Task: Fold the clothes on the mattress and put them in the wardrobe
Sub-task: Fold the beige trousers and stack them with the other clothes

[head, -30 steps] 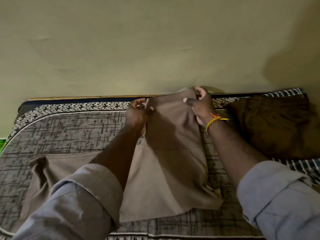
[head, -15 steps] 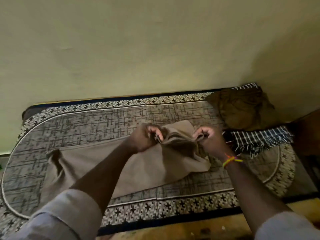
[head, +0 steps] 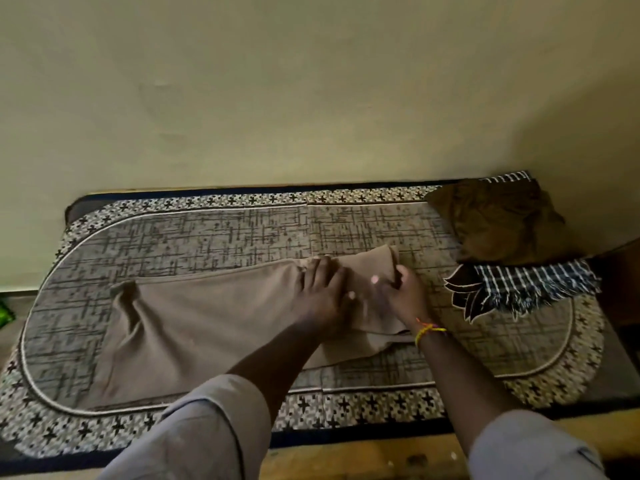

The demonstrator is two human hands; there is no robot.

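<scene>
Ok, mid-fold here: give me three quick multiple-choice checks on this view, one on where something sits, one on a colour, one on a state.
1. Where does the dark brown garment lie?
A. at the mattress's far right end, above the checked cloth
B. at the left end
C. under the left hand

2. What colour is the garment being folded?
A. white
B. tan
C. blue

3. What is the left hand doing?
A. hanging in the air
B. lying flat on the tan garment
C. holding the checked cloth

Answers:
1 A: it sits on the mattress near the wall, just beyond the checked cloth.
2 B: the tan garment spreads leftward from the hands.
3 B: its palm presses the fabric, while the right hand grips the folded right end.
</scene>
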